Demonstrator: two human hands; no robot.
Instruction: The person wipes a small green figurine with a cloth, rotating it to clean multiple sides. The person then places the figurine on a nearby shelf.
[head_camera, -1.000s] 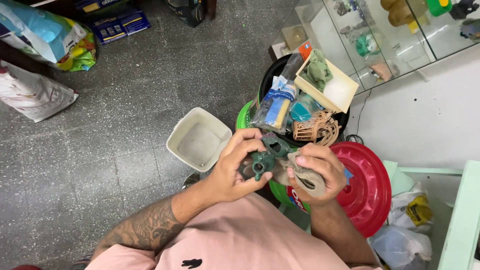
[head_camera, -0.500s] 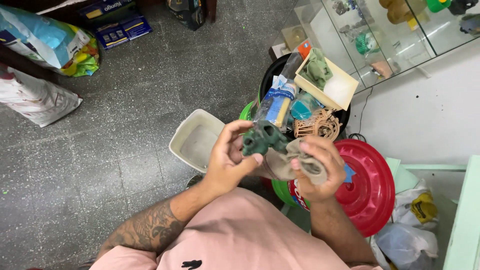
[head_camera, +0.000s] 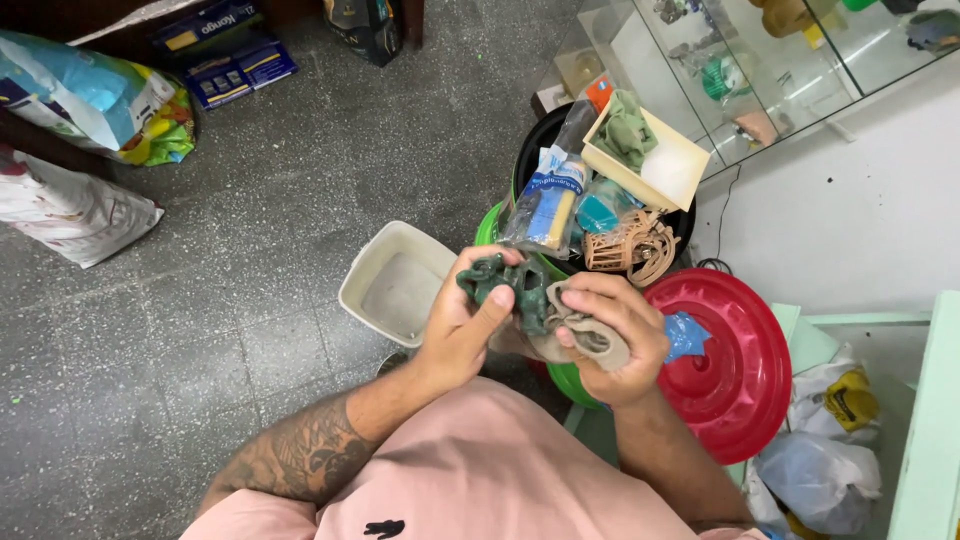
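Near the centre of the frame, a dark green ornament (head_camera: 505, 285) sits between both hands, just above the person's pink shirt (head_camera: 470, 480). The left hand (head_camera: 462, 325) grips it from the left and below, thumb laid across its front and fingers curled behind. The right hand (head_camera: 610, 335) is closed around a bunched beige cloth (head_camera: 580, 335), which is pressed against the ornament's right side, so hand, cloth and ornament touch in a row.

The ornament looks hard and moulded, with lumpy, knobbed contours and a matte, slightly rough surface; its exact form is hard to tell. The cloth is soft, wrinkled and dull, folded over the fingers.

Directly left of the hands, on the floor, stands a cream square tub (head_camera: 398, 280) with rounded corners and a smooth plastic look. Right of the hands lies a glossy red round lid (head_camera: 735, 375) with concentric ridges. Above the hands, a black bucket (head_camera: 532, 150) holds a clear bag with a yellow sponge (head_camera: 545, 205), a tan latticed ornament (head_camera: 625, 250) and a pale shallow box (head_camera: 650, 160). The floor (head_camera: 250, 220) is grey speckled terrazzo. In the upper right a glass display case (head_camera: 760, 70) shows small figures, and printed sacks (head_camera: 90, 90) lie in the upper left.
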